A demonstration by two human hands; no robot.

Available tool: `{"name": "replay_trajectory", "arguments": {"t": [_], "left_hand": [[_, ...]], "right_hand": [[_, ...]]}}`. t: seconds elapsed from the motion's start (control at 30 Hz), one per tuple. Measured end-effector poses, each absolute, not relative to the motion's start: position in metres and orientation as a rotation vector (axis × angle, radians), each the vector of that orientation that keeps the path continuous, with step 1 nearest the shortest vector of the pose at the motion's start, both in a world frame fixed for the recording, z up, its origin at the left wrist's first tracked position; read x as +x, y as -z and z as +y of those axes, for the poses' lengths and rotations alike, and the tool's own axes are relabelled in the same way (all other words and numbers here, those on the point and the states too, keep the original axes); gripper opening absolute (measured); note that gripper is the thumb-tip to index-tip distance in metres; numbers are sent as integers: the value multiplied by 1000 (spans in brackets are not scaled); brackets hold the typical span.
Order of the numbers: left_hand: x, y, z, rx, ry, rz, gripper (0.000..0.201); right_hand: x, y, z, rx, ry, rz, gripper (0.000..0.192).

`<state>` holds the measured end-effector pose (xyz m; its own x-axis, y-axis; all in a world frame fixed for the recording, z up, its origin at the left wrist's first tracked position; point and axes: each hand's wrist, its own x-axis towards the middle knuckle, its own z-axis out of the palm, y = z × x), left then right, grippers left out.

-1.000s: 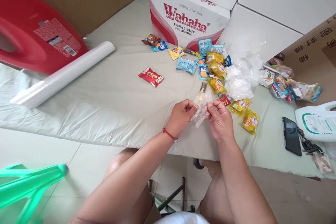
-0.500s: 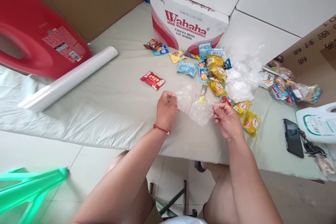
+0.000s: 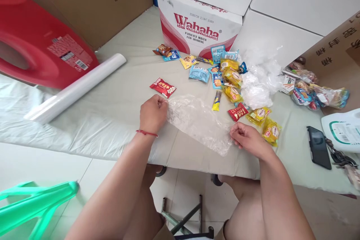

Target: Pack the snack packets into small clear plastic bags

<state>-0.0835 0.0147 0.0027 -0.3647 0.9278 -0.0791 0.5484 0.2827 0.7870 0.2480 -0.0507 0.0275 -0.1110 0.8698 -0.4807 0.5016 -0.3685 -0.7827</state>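
The left hand (image 3: 153,113) is pinching the left end of a clear plastic bag (image 3: 198,122), fingers curled tight on its edge, a red string showing at the wrist. The right hand (image 3: 247,139) is gripping the bag's right end between thumb and fingers, so the 2 hands are holding the bag stretched out between them. The bag is lying crinkled and nearly flat on the covered table (image 3: 118,97), close to the table's near edge and well in front of the Wahaha box (image 3: 197,26).

Just beyond the bag, toward the Wahaha box, a yellow stick packet (image 3: 216,100) and a small red packet (image 3: 237,112) are lying side by side. Left of these, a red snack packet (image 3: 162,87) is sitting just beyond the left hand. A cluster of yellow and blue snack packets (image 3: 225,71) is spreading out right in front of the box. To the box's right, a heap of crumpled clear plastic (image 3: 258,82) is resting, with 2 more yellow packets (image 3: 266,123) near the right hand. Far to the box's left, a white roll of film (image 3: 75,88) is lying diagonally beside a red jug (image 3: 42,45). A black phone (image 3: 318,152) is lying well right of the bag.
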Motion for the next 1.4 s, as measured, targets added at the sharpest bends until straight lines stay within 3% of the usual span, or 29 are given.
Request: {"name": "replay_trajectory", "arguments": {"t": [0.03,0.1,0.27,0.37,0.5,0.7,0.87,0.93,1.17,1.4], "left_hand": [[-87,-3,16,1345,-894,2074,3],[-91,-2,16,1462,-916,2197,20],[-74,-3,8,1982,-1257,2231,35],[-58,-5,5,2359,-899,1940,31],[-47,-5,4,2380,-246,1743,32],[-33,-4,-5,2275,-194,1801,34],[-19,-5,-14,2220,-137,1754,31],[-14,-6,-20,2197,-133,1720,31],[-8,-7,-39,2141,-216,1675,32],[-21,-6,-24,1799,-667,1791,11]], "right_hand": [[245,-28,-53,-1811,-1521,-1544,17],[240,-30,-57,-1806,-1558,-1607,17],[233,-33,-57,-1765,-1455,-1723,17],[235,-33,-54,-1811,-1287,-1774,18],[246,-28,-51,-1903,-999,-1801,15],[267,-21,-41,-2125,-456,-1767,9],[247,-38,-27,-1841,262,-1575,29],[225,-43,-21,-1683,212,-1568,28],[155,-9,4,-1462,-505,-1860,26],[148,14,5,-1591,-518,-1991,27]]}}
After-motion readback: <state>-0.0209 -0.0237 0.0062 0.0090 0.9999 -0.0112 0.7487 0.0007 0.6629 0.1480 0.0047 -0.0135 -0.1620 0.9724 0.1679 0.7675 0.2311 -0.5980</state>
